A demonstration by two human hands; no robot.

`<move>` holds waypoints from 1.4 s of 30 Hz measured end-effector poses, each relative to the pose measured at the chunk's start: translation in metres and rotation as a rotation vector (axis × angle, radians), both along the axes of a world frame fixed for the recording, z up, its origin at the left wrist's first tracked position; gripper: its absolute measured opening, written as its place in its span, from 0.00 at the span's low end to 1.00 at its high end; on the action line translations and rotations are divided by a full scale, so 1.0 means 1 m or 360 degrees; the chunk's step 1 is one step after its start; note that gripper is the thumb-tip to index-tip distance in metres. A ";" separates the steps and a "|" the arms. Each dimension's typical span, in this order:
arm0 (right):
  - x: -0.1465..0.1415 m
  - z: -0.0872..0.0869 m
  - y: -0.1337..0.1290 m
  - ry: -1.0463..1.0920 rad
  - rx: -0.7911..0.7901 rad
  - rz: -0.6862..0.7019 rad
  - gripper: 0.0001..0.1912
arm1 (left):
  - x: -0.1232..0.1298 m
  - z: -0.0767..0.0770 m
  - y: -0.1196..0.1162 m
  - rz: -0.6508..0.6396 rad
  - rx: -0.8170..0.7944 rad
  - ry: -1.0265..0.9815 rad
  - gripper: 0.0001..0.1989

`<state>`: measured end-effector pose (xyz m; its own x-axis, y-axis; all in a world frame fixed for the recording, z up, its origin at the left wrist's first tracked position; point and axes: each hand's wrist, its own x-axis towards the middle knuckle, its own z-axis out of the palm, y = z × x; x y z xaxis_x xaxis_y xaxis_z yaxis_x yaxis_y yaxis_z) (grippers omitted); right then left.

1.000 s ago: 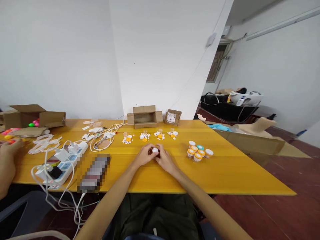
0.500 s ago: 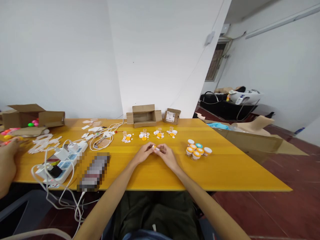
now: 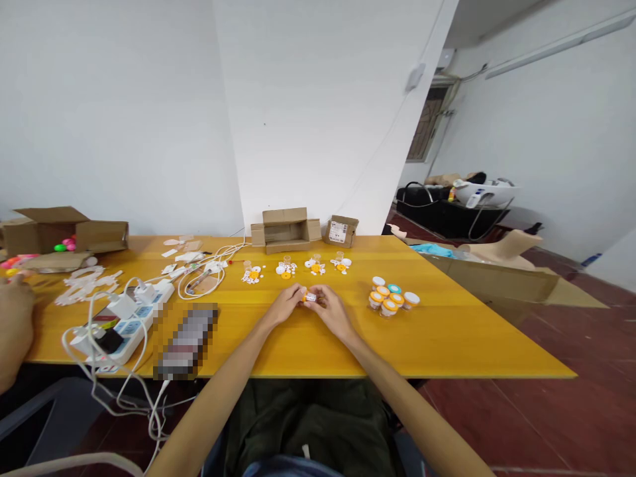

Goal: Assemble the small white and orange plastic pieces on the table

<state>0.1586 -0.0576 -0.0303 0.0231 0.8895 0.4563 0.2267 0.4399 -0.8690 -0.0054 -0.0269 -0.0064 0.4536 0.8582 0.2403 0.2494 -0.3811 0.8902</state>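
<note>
Over the yellow worktop (image 3: pixel 303 351), midway between its front and back edges, left hand (image 3: pixel 287 306) and right hand (image 3: pixel 331 309) both have fingers clamped on a small jar (image 3: pixel 310 297); lidded jars (image 3: pixel 389 298) cluster nearer the right edge.

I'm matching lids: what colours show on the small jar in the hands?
The small jar shows orange and white, best in the head view.

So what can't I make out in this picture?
In the head view:
- The small orange-and-white piece: partly hidden by the fingers of the left hand and right hand.
- The phone screen: pixelated.
- The other person's hand: cut off by the left edge.
- The box label: print too small to read.
</note>
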 end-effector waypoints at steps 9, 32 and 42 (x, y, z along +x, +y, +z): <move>-0.001 0.002 0.000 -0.0105 -0.0066 0.0075 0.13 | -0.002 0.003 0.000 0.0019 0.0024 -0.0037 0.19; -0.002 -0.001 0.003 -0.0022 -0.0086 0.0124 0.16 | -0.001 0.004 0.000 0.0004 -0.0060 -0.0135 0.19; -0.001 0.005 0.000 -0.0006 -0.0082 0.0131 0.17 | 0.001 0.004 0.000 -0.0021 -0.0022 -0.0145 0.19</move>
